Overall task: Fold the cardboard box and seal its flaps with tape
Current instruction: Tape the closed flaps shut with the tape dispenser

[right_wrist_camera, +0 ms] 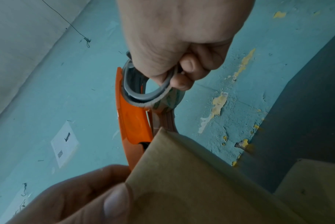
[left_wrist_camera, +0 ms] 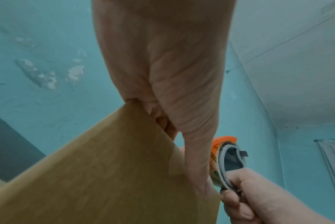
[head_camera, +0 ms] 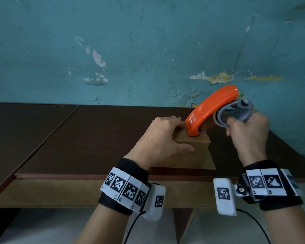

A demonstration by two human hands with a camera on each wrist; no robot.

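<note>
A small brown cardboard box (head_camera: pixel 190 148) stands upright on the dark brown wooden worktop (head_camera: pixel 99 131), close to its near edge and in front of a turquoise painted wall (head_camera: pixel 148 50) with peeling patches. Its top is closed; what is inside cannot be seen from any view.

The left hand (head_camera: pixel 158 138) rests over the top left part of the box, fingers curled over the far edge and the thumb pressed flat along the near face just under the top rim. Its grip is clenched round the box's upper corner, which the left wrist view confirms: the palm (left_wrist_camera: pixel 162 75) lies against the cardboard (left_wrist_camera: pixel 105 174), with the thumb running down the box's side.

The right hand (head_camera: pixel 246 136) holds an orange plastic tape dispenser (head_camera: pixel 213 108) that carries a roll of tape on a grey plastic core ring (head_camera: pixel 236 113). The fingers are hooked through the grey ring and curled round it, so this grip is grasping the dispenser. In the right wrist view the fingers (right_wrist_camera: pixel 189 65) wrap the ring (right_wrist_camera: pixel 141 92), and the orange body (right_wrist_camera: pixel 134 121) reaches down to the box's top edge (right_wrist_camera: pixel 181 166). The dispenser is tilted, its lower nose touching the top of the box just beside the left fingers, its rounded back lifted up and to the right.

A sheet of paper (right_wrist_camera: pixel 64 144) is stuck on the wall.
</note>
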